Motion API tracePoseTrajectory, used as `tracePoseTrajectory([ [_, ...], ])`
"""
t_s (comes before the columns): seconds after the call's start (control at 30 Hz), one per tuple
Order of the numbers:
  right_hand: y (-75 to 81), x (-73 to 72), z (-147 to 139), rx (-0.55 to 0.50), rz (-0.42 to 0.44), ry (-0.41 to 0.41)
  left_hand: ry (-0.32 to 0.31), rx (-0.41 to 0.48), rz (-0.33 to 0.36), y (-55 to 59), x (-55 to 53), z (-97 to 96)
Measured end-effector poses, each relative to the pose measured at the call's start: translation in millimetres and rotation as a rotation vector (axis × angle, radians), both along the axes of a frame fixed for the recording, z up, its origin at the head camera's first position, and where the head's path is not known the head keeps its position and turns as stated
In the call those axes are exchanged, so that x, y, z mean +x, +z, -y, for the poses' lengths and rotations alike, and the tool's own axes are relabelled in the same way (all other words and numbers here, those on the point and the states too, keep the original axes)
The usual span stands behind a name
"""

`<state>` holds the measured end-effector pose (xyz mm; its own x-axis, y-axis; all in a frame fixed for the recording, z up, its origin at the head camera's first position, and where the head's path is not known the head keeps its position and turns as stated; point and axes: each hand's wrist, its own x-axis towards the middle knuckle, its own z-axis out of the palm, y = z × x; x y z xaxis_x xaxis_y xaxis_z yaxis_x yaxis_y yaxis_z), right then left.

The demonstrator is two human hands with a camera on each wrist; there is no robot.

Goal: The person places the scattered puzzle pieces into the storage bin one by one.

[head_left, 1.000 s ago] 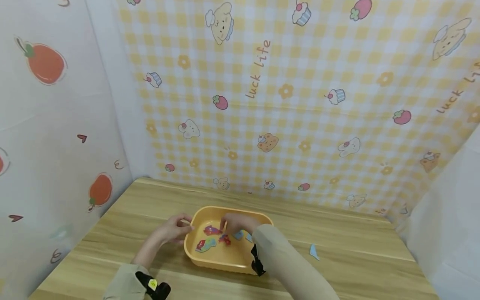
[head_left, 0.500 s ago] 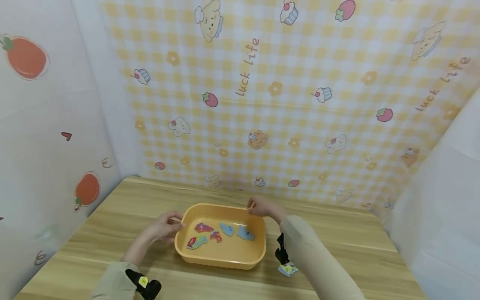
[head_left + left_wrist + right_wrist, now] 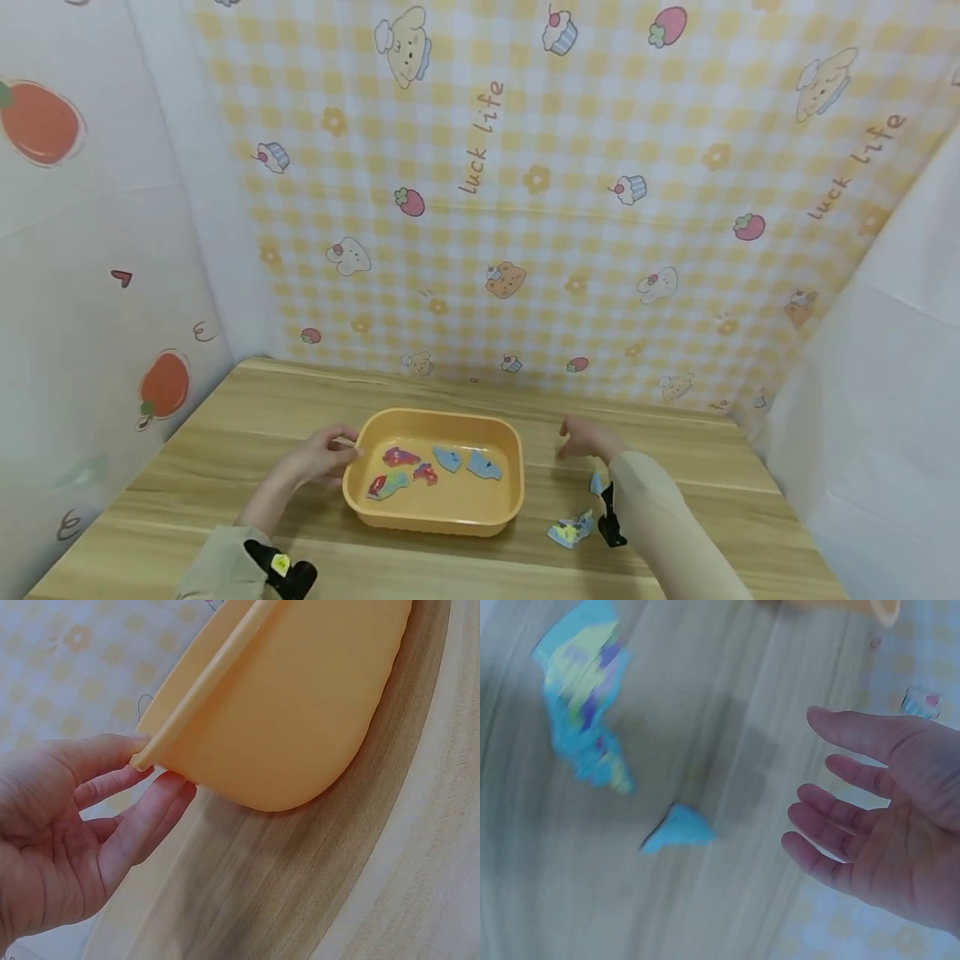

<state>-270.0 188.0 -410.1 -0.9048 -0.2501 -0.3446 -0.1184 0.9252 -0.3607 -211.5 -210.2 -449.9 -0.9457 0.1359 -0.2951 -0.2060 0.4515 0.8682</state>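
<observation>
My left hand (image 3: 322,457) pinches the left rim of an orange-yellow plastic basin (image 3: 277,712); in the left wrist view the thumb lies on the rim, with fingertips beneath it. Inside the basin lie several flat, irregular pieces: a red and green one (image 3: 387,485), a red-purple one (image 3: 401,457), a small red one (image 3: 425,474) and two blue ones, one (image 3: 447,459) beside the other (image 3: 484,465). Right of the basin, my right hand (image 3: 900,817) hovers over the table with loose fingers, holding nothing. Near it are a small blue piece (image 3: 679,827) and a blue-yellow patterned piece (image 3: 589,690).
The wooden table (image 3: 420,567) carries the basin and the loose pieces. A yellow checked cloth (image 3: 480,250) hangs behind it. White sheets stand on both sides, the left one (image 3: 82,292) printed with red fruit.
My right hand has come out of the basin, passed over its far right rim and moved right above the table. My left hand has stayed on the rim. The head view has shifted.
</observation>
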Motion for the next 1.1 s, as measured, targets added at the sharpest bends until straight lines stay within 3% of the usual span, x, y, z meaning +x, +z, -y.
tracePoseTrajectory([
  [0.23,-5.8,6.8,-19.8,0.063,0.068,-0.055,0.003,0.023,0.016,-3.1,-1.2,2.6],
  [0.4,-9.5,9.4,-24.7,0.032,0.111,-0.09,-0.005,0.022,0.016,-2.2,-1.0,6.0],
  [0.6,-20.9,11.5,-29.8,0.11,0.048,-0.073,-0.012,0.018,0.017,-0.1,-1.3,6.7],
  [0.7,-23.3,13.8,-29.5,0.08,0.035,-0.09,-0.014,0.011,0.013,1.4,-1.9,6.4],
  [0.87,-26.2,12.8,-26.2,0.022,0.104,-0.156,-0.007,0.005,0.015,2.6,-2.7,5.0],
  [1.1,-30.1,13.5,-25.6,0.078,0.136,-0.135,-0.022,0.008,0.006,2.8,-1.2,2.4],
])
